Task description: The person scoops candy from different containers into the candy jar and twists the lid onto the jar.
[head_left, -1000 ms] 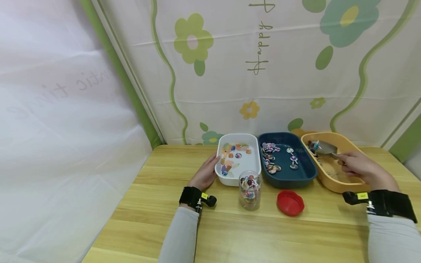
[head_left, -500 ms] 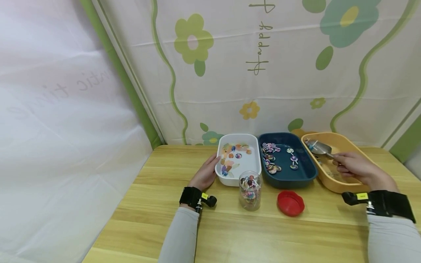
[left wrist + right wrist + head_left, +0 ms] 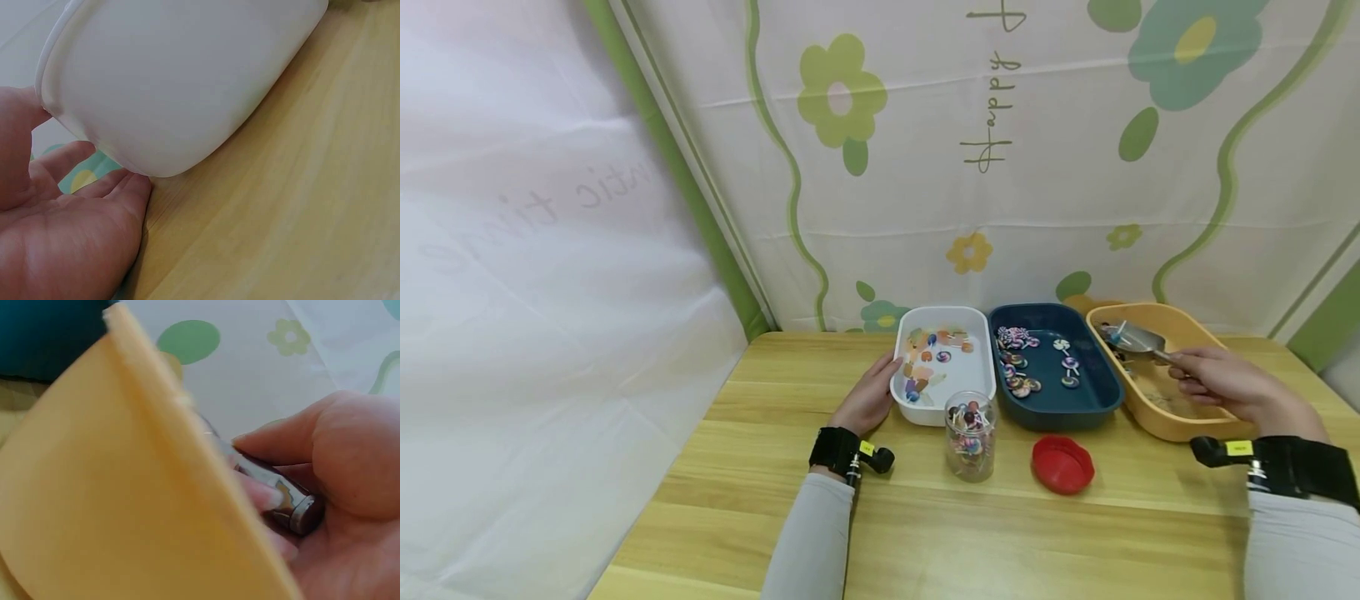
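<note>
My right hand [image 3: 1232, 383] grips the handle of a metal scoop [image 3: 1137, 337] inside the yellow bin [image 3: 1176, 429]; in the right wrist view the bin's wall covers part of the fingers and handle [image 3: 269, 484]. A light-blue piece shows at the scoop's bowl, near small lollipops [image 3: 1105, 331] along the bin's left side. My left hand [image 3: 867, 400] holds the near left side of the white bin [image 3: 981, 367], thumb at its rim and fingers against the outer wall [image 3: 175, 81]. Colourful candies [image 3: 917, 375] lie in that bin.
Between the two bins stands a dark blue one [image 3: 1052, 417] with swirl lollipops [image 3: 1015, 337]. In front are a clear jar [image 3: 970, 454] of small lollipops and a red lid [image 3: 1063, 465] on the wooden table [image 3: 925, 542]. A printed curtain [image 3: 910, 192] hangs behind.
Inside the yellow bin, the scoop shifted toward the far left, then slightly back to the right and down with my right hand. The left hand and white bin stay put.
</note>
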Demonstrator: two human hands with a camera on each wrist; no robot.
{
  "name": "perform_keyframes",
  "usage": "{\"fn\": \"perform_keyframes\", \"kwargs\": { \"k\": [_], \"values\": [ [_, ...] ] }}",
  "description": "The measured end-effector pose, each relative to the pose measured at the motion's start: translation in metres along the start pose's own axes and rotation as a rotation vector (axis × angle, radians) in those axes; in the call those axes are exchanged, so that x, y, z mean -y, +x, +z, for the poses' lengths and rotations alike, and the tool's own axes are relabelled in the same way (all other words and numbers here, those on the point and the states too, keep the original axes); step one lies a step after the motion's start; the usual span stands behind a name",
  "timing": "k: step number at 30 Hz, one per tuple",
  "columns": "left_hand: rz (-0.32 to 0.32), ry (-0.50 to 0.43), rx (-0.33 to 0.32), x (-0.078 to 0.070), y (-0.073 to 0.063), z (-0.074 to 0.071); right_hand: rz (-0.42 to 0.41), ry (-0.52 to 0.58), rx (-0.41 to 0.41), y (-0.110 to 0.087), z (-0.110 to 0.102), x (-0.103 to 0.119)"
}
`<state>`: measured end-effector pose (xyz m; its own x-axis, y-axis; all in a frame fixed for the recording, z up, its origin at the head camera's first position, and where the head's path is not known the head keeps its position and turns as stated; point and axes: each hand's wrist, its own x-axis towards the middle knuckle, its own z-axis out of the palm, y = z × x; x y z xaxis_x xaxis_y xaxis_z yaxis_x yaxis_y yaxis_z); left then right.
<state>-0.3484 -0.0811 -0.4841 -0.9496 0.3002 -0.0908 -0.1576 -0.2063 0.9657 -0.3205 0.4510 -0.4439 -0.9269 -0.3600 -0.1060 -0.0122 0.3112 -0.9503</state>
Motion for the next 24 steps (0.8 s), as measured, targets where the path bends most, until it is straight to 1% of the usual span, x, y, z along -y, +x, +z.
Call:
{"fn": "perform_keyframes", "kwargs": {
  "k": [8, 14, 18, 20, 24],
  "values": [
    [0.001, -0.001, -0.006, 0.001, 0.001, 0.000, 0.015, 0.031, 0.062, -0.009, -0.009, 0.004],
    [0.000, -0.007, -0.001, 0.000, 0.001, -0.001, 0.020, 0.096, 0.081, -0.015, -0.015, 0.003],
    [0.005, -0.010, 0.007, 0.000, 0.001, -0.001, 0.020, 0.134, 0.072, -0.022, -0.019, 0.005],
    [0.003, -0.010, 0.010, 0.000, 0.002, -0.002, 0.025, 0.094, 0.034, -0.025, -0.019, 0.009],
    [0.004, -0.011, 0.017, 0.000, 0.002, -0.002, 0.018, -0.028, -0.044, -0.032, -0.018, 0.021]
  ]
}}
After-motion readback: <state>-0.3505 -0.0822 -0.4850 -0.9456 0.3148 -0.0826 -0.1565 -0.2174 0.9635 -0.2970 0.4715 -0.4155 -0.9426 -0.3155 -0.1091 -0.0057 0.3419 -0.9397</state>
